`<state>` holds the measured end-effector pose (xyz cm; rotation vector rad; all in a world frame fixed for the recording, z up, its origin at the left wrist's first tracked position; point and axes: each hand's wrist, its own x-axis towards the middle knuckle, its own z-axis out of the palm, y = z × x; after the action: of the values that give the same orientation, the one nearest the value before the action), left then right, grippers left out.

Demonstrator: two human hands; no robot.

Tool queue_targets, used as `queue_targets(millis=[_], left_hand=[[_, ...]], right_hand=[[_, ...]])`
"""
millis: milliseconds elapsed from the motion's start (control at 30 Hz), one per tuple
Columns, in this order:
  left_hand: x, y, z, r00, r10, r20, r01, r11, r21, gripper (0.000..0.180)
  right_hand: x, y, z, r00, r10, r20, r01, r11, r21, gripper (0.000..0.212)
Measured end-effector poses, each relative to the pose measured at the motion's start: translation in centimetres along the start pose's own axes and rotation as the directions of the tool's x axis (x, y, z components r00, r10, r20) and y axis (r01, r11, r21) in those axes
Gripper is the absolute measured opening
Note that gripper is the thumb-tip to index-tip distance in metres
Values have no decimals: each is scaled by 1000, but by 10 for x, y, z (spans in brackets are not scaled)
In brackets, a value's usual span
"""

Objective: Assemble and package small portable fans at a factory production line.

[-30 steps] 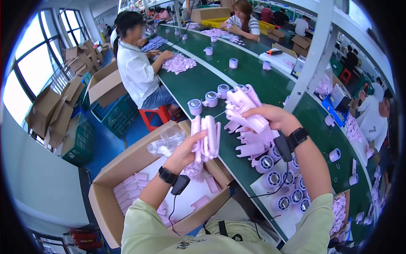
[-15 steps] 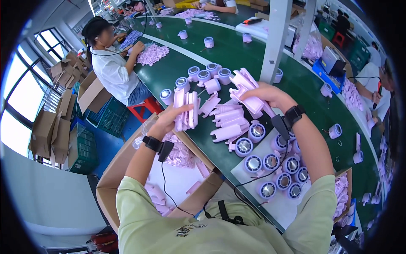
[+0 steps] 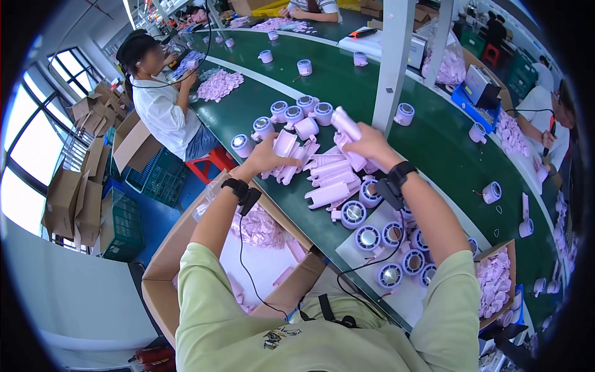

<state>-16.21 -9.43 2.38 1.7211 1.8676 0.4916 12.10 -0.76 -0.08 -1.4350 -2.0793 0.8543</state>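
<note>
My left hand (image 3: 265, 157) is at the near edge of the green work surface, its thumb and fingers around a few pink plastic shells (image 3: 286, 144) low against the surface. To its right, my right hand (image 3: 374, 147) grips more long pink shells (image 3: 346, 124), one tilted up above the fingers. Between the hands lies a loose pile of similar shells (image 3: 330, 180). Just beyond is a cluster of round lilac fan heads (image 3: 293, 115). More fan heads (image 3: 367, 237) with silvery centres stand on a white sheet (image 3: 356, 257) beneath my right forearm.
An open cardboard box (image 3: 162, 273) with pink parts stands below my left forearm; another box of pink pieces (image 3: 494, 282) is at right. A white post (image 3: 394, 74) rises beyond my right hand. A co-worker (image 3: 158, 99) sits at left beside a pink heap (image 3: 220, 85).
My left hand has lowered its upright bundle of shells, which now lie spread toward the pile. My right hand has shifted slightly left and down with its shells.
</note>
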Motion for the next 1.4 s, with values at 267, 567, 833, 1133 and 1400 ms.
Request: queue_targets(millis=[267,567,833,1133,1400], left_hand=[[27,-1,18,961,205,-183,-191,977,93,99],[11,-1,19,860,309,-406,-281,951,127,70],[-96,28,79,640,592,-490,-508,804,308,48],[-139,10,127,793,492,-360,-489,866,106,49],[-136,2,142,792,403,-459,-433,900,43,42]], right_hand=[[-4,-14,14,994,14,106,7,979,-204,67],[-26,-23,-5,980,-172,100,194,940,-281,46],[-33,-22,-12,956,-278,89,291,881,-373,44],[-96,-16,-134,969,-241,-53,215,928,-305,42],[-218,91,-254,898,78,-433,-259,889,-377,42]])
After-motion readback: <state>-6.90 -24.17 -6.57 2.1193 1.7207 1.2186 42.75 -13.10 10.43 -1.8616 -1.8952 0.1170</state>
